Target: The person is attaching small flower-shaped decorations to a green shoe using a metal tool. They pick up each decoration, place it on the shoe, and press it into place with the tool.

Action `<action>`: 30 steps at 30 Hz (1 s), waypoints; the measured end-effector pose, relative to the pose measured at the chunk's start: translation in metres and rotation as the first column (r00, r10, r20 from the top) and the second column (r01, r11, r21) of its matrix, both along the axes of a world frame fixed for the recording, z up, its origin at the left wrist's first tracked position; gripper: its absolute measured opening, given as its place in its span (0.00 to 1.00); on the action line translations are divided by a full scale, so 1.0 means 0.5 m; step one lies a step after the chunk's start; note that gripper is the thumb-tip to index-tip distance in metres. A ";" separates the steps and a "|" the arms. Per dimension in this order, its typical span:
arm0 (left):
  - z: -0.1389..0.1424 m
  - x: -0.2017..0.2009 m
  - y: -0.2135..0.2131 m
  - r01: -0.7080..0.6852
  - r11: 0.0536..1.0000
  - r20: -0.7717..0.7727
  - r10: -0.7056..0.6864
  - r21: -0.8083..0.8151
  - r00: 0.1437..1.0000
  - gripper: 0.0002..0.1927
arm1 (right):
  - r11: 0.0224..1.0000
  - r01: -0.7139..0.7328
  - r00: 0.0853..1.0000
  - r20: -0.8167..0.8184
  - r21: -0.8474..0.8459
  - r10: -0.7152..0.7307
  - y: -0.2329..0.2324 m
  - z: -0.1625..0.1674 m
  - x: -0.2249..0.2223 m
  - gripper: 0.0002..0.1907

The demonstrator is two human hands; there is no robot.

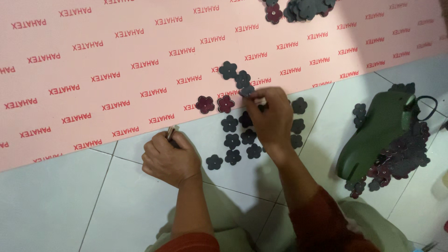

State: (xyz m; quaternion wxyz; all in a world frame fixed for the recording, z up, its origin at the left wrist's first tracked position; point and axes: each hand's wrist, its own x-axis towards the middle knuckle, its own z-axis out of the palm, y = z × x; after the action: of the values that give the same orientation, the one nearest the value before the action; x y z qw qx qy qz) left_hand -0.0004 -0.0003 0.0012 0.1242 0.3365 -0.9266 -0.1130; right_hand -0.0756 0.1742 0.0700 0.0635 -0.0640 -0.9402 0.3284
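My right hand (269, 119) reaches over a cluster of small dark flower-shaped cutouts (232, 141) lying on the white tiled floor (56, 200). Its fingertips pinch a small pale piece against a dark flower (247, 90) at the edge of a pink printed sheet (93, 70). Two maroon flowers (215, 104) lie on the sheet just left of it, and more dark flowers (228, 70) sit above. My left hand (170, 159) rests on the floor as a fist, closed on a thin stick-like tool (171, 133) that pokes up past the knuckles.
A green shoe last (377, 133) lies to the right on a heap of dark flower cutouts (406, 156). Another pile of cutouts (303, 8) sits at the sheet's top edge. A black cord (429, 105) loops beside the last.
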 end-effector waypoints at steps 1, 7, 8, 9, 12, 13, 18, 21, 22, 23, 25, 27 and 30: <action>0.001 -0.001 -0.001 0.003 1.000 -0.001 -0.003 0.004 1.000 0.07 | 0.999 -0.041 0.999 -0.030 0.014 0.041 0.004 0.009 0.016 0.09; 0.005 -0.003 -0.001 0.008 1.000 -0.013 -0.008 0.006 1.000 0.09 | 0.906 -0.406 0.902 -0.106 0.120 0.418 0.038 0.033 0.191 0.12; 0.004 -0.004 0.001 0.008 1.000 -0.024 -0.008 0.001 1.000 0.09 | 0.881 -0.444 0.879 -0.109 0.164 0.464 0.039 0.028 0.217 0.12; 0.004 -0.001 0.001 0.008 1.000 -0.028 -0.008 -0.003 1.000 0.09 | 0.852 -0.483 0.855 -0.103 0.204 0.509 0.039 0.023 0.242 0.13; -0.001 0.001 0.002 0.016 1.000 -0.036 -0.016 -0.013 0.999 0.08 | 0.795 -0.529 0.820 -0.062 0.296 0.569 0.036 0.007 0.285 0.13; -0.003 0.001 0.002 0.015 1.000 -0.027 -0.016 -0.019 1.000 0.08 | 0.798 -0.530 0.827 -0.032 0.288 0.561 0.035 0.006 0.293 0.13; -0.005 0.002 -0.002 0.017 1.000 0.008 -0.017 -0.001 1.000 0.09 | 0.860 -0.486 0.874 0.096 0.156 0.476 0.027 0.012 0.304 0.16; -0.004 0.002 0.000 0.011 0.999 0.005 -0.011 -0.040 1.000 0.09 | 0.885 -0.431 0.897 -0.023 0.173 0.441 0.021 0.011 0.296 0.14; -0.003 0.003 -0.001 0.015 0.999 0.004 -0.015 -0.041 1.000 0.09 | 0.876 -0.454 0.889 0.015 0.162 0.457 0.017 0.009 0.293 0.13; -0.003 0.003 -0.001 0.022 0.999 -0.002 -0.022 -0.041 1.000 0.09 | 0.868 -0.472 0.881 0.049 0.153 0.471 0.013 0.006 0.289 0.12; -0.003 0.002 -0.001 0.033 0.999 -0.011 -0.034 -0.041 0.999 0.09 | 0.863 -0.483 0.875 0.068 0.147 0.479 0.004 -0.001 0.283 0.11; -0.001 0.003 -0.001 0.035 0.998 -0.007 -0.035 -0.045 0.999 0.08 | 0.866 -0.479 0.877 0.045 0.147 0.478 -0.005 -0.006 0.280 0.11; 0.002 0.002 -0.001 0.031 0.998 0.012 -0.030 -0.054 0.999 0.08 | 0.876 -0.444 0.895 0.047 0.188 0.443 -0.014 -0.008 0.279 0.11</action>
State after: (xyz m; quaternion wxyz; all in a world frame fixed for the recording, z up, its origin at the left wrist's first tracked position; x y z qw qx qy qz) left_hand 0.0008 -0.0008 0.0023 0.1263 0.3196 -0.9350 -0.0878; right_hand 0.0640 0.1672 0.0662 -0.0087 0.1590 -0.9574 0.2408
